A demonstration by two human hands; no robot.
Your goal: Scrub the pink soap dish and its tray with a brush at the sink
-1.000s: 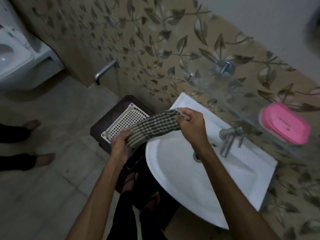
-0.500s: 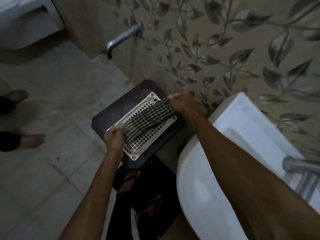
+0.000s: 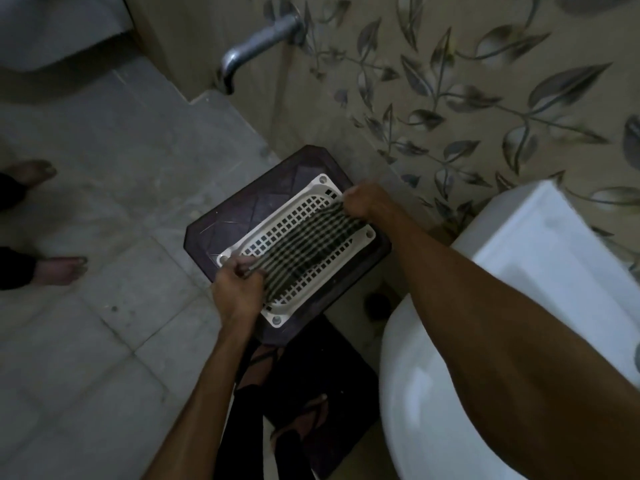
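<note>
A checked dark-and-light cloth (image 3: 304, 247) lies stretched across a white perforated basket (image 3: 287, 310) that sits on a dark stool (image 3: 221, 230). My left hand (image 3: 239, 289) grips the cloth's near end at the basket's left corner. My right hand (image 3: 363, 202) grips its far end at the basket's right corner. The white sink (image 3: 519, 278) is at the right, partly behind my right forearm. The pink soap dish, its tray and a brush are out of view.
A metal wall tap (image 3: 256, 43) juts out above the stool from the leaf-patterned tiled wall (image 3: 485, 98). Another person's bare feet (image 3: 59, 268) stand on the grey floor tiles at the left. My own sandalled feet (image 3: 298, 427) are below the stool.
Both hands carried the checked cloth from over the sink leftward and down onto the white basket. The view swung left and down, so the pink soap dish and sink tap left the frame.
</note>
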